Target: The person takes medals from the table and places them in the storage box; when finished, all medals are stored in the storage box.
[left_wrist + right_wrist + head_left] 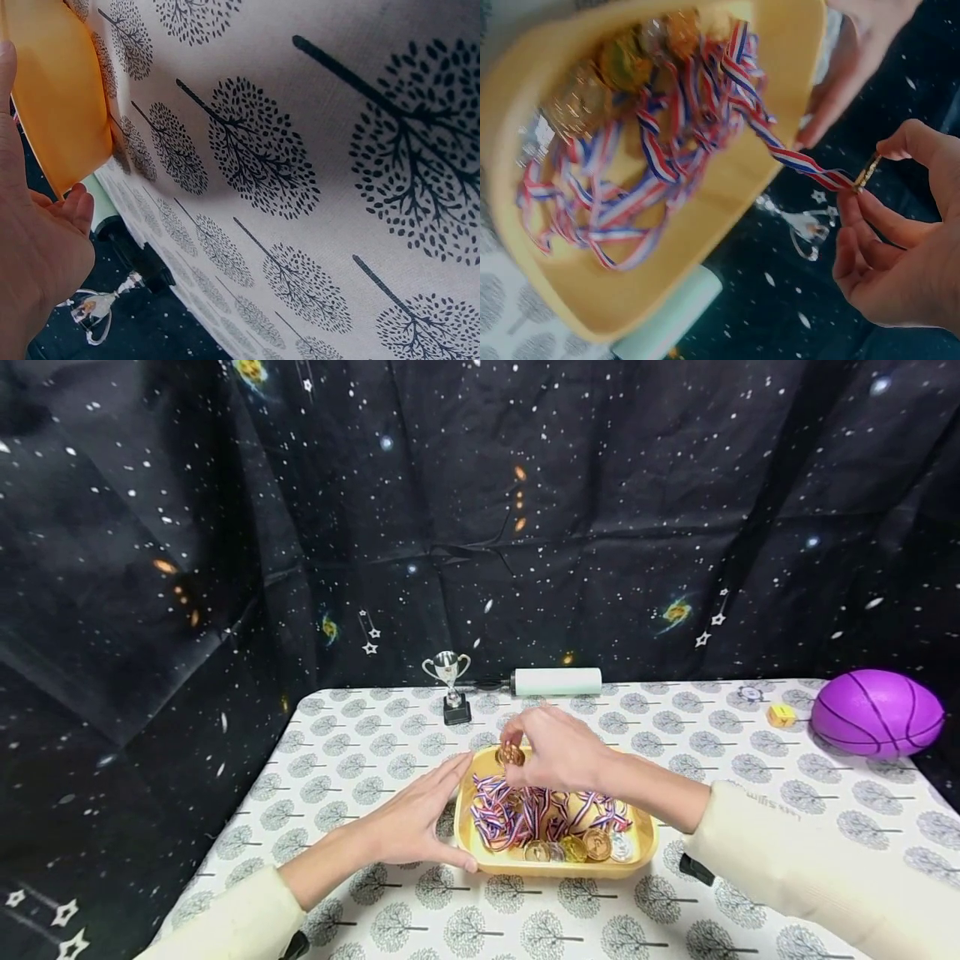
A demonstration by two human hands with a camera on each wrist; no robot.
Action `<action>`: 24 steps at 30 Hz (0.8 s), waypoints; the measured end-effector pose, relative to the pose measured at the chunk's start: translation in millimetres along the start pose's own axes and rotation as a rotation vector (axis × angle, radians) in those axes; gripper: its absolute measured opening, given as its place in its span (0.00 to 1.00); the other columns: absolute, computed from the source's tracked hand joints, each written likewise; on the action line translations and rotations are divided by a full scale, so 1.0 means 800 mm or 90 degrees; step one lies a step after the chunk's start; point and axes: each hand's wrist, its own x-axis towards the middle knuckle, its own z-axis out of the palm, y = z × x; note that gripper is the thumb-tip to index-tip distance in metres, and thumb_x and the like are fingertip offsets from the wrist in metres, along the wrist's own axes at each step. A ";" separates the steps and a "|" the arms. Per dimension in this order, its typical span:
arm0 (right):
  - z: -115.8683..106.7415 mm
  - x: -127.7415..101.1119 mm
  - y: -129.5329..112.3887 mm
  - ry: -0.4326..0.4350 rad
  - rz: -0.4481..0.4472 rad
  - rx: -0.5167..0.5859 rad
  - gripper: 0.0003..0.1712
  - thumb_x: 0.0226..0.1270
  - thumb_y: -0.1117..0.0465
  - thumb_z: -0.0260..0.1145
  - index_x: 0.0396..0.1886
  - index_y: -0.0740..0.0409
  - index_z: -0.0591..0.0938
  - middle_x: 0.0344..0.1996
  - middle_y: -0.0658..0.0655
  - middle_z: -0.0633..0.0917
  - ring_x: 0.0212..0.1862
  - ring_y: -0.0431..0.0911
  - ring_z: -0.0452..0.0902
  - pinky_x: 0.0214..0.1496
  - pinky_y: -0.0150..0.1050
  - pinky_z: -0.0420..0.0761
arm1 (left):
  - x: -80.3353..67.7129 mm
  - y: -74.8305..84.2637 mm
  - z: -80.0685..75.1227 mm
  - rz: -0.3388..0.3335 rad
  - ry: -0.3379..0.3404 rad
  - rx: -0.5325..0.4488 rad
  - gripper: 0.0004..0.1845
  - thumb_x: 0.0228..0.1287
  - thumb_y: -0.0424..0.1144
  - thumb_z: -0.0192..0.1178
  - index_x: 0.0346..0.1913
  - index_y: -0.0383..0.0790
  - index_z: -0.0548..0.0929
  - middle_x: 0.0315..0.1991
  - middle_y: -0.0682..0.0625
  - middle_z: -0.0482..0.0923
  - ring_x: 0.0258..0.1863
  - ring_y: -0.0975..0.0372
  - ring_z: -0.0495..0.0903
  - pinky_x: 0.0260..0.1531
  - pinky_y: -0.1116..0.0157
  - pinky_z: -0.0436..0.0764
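A yellow plastic tub (555, 867) stands on the table with several medals (597, 844) and their red, white and blue ribbons (525, 814) inside. Over the tub's far left corner, my right hand (558, 747) pinches one bronze-coloured medal (512, 755) between thumb and fingers. In the right wrist view this medal (868, 171) is edge-on, its ribbon (802, 161) running down into the tangle. Against the tub's left end rests my left hand (420, 814), thumb at the near side and fingers stretched along the wall. The left wrist view shows that hand (45, 247) beside the tub's outer wall (64, 97).
Behind the tub stand a silver trophy cup (447, 681) on a black base and a pale green cylinder (557, 682) lying down. At the right are a purple ball (876, 713), a yellow cube (781, 716) and a small round token (750, 693). A dark starry curtain (480, 527) hangs behind.
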 end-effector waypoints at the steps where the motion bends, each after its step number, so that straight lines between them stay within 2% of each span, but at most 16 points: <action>1: -0.004 0.003 -0.001 0.023 -0.006 -0.005 0.26 0.55 0.56 0.79 0.54 0.59 0.89 0.47 0.55 0.90 0.37 0.45 0.80 0.38 0.43 0.84 | 0.000 0.000 0.000 0.001 0.000 -0.001 0.78 0.47 0.72 0.78 0.87 0.37 0.41 0.87 0.42 0.38 0.84 0.47 0.48 0.80 0.43 0.54; 4: -0.011 0.009 0.000 0.090 -0.014 -0.030 0.27 0.54 0.55 0.78 0.55 0.59 0.89 0.47 0.53 0.90 0.53 0.51 0.80 0.57 0.51 0.83 | 0.000 0.000 0.000 0.000 0.000 -0.002 0.78 0.47 0.72 0.78 0.87 0.37 0.41 0.87 0.42 0.38 0.84 0.47 0.47 0.80 0.43 0.54; 7: -0.013 0.010 0.007 0.137 -0.015 -0.052 0.27 0.55 0.56 0.76 0.55 0.60 0.88 0.46 0.53 0.89 0.55 0.52 0.79 0.56 0.51 0.84 | 0.001 0.000 0.000 0.000 0.001 -0.003 0.78 0.47 0.72 0.78 0.87 0.37 0.41 0.87 0.42 0.39 0.84 0.47 0.47 0.80 0.42 0.54; 9: -0.010 0.007 0.014 0.145 -0.013 -0.076 0.27 0.55 0.55 0.76 0.55 0.61 0.88 0.47 0.55 0.88 0.53 0.52 0.78 0.53 0.49 0.83 | 0.000 0.000 0.000 0.000 0.003 -0.002 0.78 0.47 0.72 0.78 0.87 0.37 0.41 0.87 0.42 0.39 0.84 0.47 0.47 0.80 0.42 0.54; 13: 0.001 -0.002 0.029 0.109 -0.018 -0.145 0.29 0.54 0.53 0.77 0.55 0.62 0.87 0.47 0.57 0.88 0.49 0.53 0.77 0.51 0.49 0.83 | 0.000 -0.002 0.001 0.001 0.006 -0.003 0.78 0.46 0.73 0.78 0.87 0.37 0.41 0.87 0.42 0.40 0.84 0.46 0.48 0.79 0.41 0.55; 19: 0.021 -0.018 0.046 0.028 -0.020 -0.244 0.26 0.52 0.52 0.84 0.49 0.59 0.89 0.39 0.52 0.85 0.45 0.50 0.77 0.50 0.48 0.83 | 0.000 -0.002 0.002 -0.003 0.004 -0.001 0.78 0.47 0.74 0.77 0.87 0.38 0.40 0.87 0.43 0.38 0.84 0.45 0.48 0.79 0.41 0.55; 24: 0.033 -0.032 0.053 -0.014 -0.028 -0.256 0.24 0.48 0.54 0.87 0.44 0.58 0.89 0.37 0.51 0.84 0.44 0.50 0.76 0.54 0.50 0.82 | 0.001 -0.002 0.003 -0.005 0.001 -0.002 0.78 0.47 0.74 0.77 0.87 0.37 0.41 0.87 0.42 0.38 0.84 0.46 0.47 0.79 0.41 0.54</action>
